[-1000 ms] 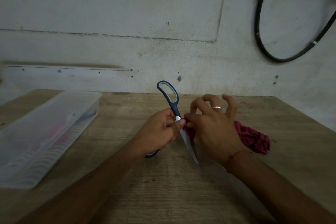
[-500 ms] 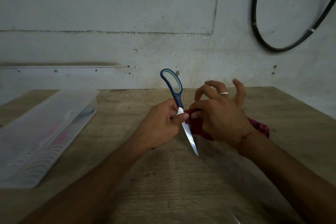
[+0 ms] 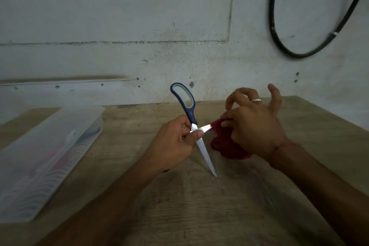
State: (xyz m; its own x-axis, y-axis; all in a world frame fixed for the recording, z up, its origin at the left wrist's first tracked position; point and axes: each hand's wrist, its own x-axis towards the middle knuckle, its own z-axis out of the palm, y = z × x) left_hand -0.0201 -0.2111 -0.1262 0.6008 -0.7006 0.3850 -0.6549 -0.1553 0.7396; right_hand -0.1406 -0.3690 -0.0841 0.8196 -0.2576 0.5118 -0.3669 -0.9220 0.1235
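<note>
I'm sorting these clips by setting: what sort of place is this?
Probably a plain workshop or utility room: a bare grey concrete wall, a thick black cable looped on it, and a rough wooden worktable with blue-handled steel scissors in use.

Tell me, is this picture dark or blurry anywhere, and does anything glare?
Head view: dim, flat light overall; the scissors blades catch a bright glare between the left hand and the right hand, which holds the red cloth; the plastic box at the left edge looks soft and smeared; faint shadows lie on the wooden table under the arms.
</note>
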